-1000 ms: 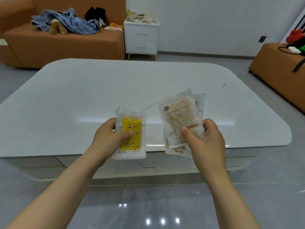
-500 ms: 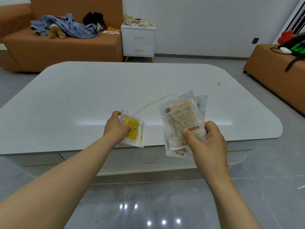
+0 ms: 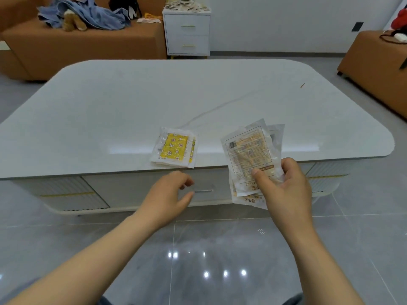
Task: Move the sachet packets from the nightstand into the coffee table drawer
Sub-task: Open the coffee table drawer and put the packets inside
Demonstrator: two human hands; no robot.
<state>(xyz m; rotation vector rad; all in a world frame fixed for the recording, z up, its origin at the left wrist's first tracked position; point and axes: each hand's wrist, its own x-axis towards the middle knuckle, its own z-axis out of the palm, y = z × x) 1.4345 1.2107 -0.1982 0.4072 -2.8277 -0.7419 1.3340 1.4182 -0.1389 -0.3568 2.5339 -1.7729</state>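
A small stack of yellow-patterned sachet packets (image 3: 174,147) lies on the white coffee table (image 3: 132,111) at its near edge. My left hand (image 3: 168,195) hovers just below them, fingers apart and empty, beside the metal handle (image 3: 203,191) of the closed drawer (image 3: 136,190). My right hand (image 3: 284,186) grips a bunch of clear sachet packets (image 3: 251,155) with orange print, held upright in front of the table's edge. More sachets (image 3: 186,4) lie piled on the white nightstand (image 3: 188,34) at the far wall.
An orange sofa (image 3: 83,42) with blue clothes stands at the back left, beside the nightstand. Another orange seat (image 3: 374,69) is at the right. Glossy grey floor tiles lie between me and the table.
My left hand has laid the yellow packets on the table top and dropped down to the drawer handle. My right hand still holds its packets. The view has moved closer to the table.
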